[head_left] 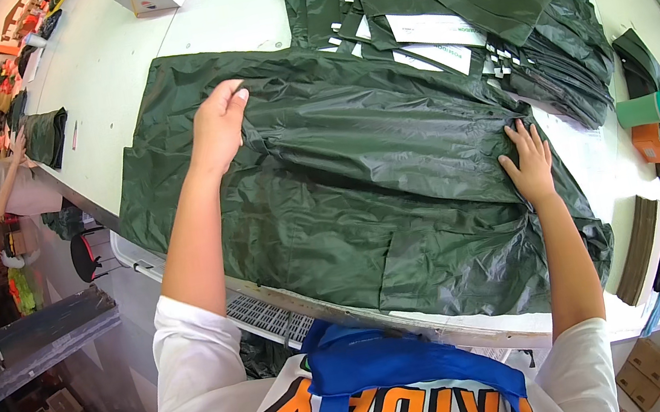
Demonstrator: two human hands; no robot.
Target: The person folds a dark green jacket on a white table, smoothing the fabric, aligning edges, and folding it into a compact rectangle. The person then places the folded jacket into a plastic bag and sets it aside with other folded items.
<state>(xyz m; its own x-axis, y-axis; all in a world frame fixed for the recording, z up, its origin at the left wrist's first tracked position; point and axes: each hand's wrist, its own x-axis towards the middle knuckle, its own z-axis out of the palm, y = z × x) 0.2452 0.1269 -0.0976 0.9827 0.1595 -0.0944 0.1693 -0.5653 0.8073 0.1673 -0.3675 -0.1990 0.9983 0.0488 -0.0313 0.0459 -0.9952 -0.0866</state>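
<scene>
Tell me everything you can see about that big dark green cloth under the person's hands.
The dark green cloth looks thin and slick, shiny along its many creases. It lies spread across the white table, reaching the near edge, with long ridges running sideways and a straight-edged section near the front. The left hand has its fingers curled at a raised fold, perhaps pinching it; the right hand rests spread on its right part. Whether it is one piece or several layers is unclear.
</scene>
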